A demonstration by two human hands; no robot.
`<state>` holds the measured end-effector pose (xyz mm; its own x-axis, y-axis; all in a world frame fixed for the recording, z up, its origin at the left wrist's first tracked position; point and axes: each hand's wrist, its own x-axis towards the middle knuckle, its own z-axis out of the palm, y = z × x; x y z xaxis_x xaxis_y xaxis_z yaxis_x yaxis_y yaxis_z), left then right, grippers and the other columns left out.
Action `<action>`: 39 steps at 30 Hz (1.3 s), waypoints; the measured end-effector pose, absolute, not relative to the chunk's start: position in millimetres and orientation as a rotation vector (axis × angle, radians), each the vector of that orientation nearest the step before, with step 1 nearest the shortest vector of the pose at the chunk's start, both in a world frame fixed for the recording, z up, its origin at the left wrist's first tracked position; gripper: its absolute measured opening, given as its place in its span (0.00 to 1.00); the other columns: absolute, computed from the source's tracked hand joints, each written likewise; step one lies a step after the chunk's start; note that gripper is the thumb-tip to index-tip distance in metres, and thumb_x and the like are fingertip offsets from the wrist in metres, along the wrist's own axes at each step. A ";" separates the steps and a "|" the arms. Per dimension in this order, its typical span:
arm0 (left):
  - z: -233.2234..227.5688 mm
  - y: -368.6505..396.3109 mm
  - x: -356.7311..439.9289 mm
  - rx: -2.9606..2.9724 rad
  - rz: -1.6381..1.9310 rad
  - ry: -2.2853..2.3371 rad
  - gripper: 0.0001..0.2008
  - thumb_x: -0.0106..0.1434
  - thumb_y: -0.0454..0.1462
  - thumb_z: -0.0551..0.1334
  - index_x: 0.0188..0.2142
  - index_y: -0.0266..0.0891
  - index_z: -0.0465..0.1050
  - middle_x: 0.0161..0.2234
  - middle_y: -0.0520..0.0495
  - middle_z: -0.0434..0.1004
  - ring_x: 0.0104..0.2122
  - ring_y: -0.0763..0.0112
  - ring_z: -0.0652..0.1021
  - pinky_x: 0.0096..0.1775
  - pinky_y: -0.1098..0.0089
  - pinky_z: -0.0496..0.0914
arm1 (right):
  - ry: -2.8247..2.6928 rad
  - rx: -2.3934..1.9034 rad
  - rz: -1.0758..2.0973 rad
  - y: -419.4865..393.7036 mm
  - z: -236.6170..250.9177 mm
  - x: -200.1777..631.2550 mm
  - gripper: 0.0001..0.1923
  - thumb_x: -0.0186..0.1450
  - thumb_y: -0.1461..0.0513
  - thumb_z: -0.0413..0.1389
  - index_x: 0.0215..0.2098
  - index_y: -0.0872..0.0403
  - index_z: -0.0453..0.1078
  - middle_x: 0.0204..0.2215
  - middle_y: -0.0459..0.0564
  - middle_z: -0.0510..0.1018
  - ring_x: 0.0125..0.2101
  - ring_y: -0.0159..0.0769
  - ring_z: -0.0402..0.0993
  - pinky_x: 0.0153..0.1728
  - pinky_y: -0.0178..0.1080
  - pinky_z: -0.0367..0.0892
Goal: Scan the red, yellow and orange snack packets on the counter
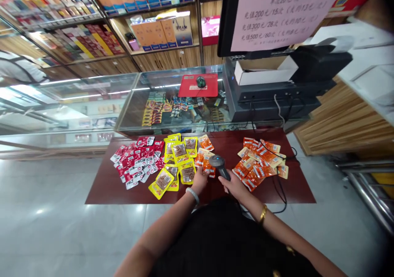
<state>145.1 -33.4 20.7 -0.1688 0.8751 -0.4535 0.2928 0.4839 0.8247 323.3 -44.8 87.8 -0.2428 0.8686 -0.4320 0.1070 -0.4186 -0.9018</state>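
My right hand [234, 185] grips a grey barcode scanner [219, 164], its head pointing at the packets in the middle of a dark red table [101, 186]. My left hand [200, 179] holds an orange snack packet [207, 165] just under the scanner head. A heap of red packets [135, 162] lies on the left, yellow packets [177, 162] lie in the middle, and a pile of orange packets [261, 162] lies on the right.
Behind the table stands a glass display counter [129, 100] with a red mouse pad and mouse [198, 84]. A till with a monitor and pink price sheet [277, 14] stands at the back right. Shelves of boxed goods [92, 39] line the wall.
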 end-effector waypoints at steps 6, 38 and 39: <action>24.3 -37.9 128.5 1.036 0.639 1.777 0.05 0.63 0.36 0.60 0.38 0.37 0.69 0.37 0.43 0.79 0.36 0.67 0.77 0.42 0.68 0.70 | -1.240 -1.439 1.736 -44.5 92.3 296.7 0.18 0.61 0.50 0.57 0.41 0.55 0.66 0.14 0.35 0.63 0.14 0.27 0.58 0.16 0.30 0.55; 30.2 2.8 299.5 1.999 -0.061 1.806 0.15 0.58 0.36 0.60 0.45 0.36 0.67 0.57 0.33 0.65 0.54 0.49 0.66 0.50 0.57 0.61 | -0.776 -1.700 1.593 -95.6 70.6 435.9 0.25 0.57 0.48 0.58 0.45 0.55 0.64 0.09 0.33 0.62 0.11 0.29 0.58 0.16 0.32 0.54; 30.4 2.9 298.9 1.988 -0.065 1.804 0.13 0.59 0.35 0.59 0.44 0.36 0.67 0.55 0.32 0.67 0.54 0.49 0.67 0.50 0.57 0.61 | -0.777 -1.700 1.594 -95.4 70.0 436.4 0.24 0.57 0.48 0.58 0.45 0.55 0.64 0.09 0.33 0.62 0.11 0.29 0.58 0.15 0.32 0.54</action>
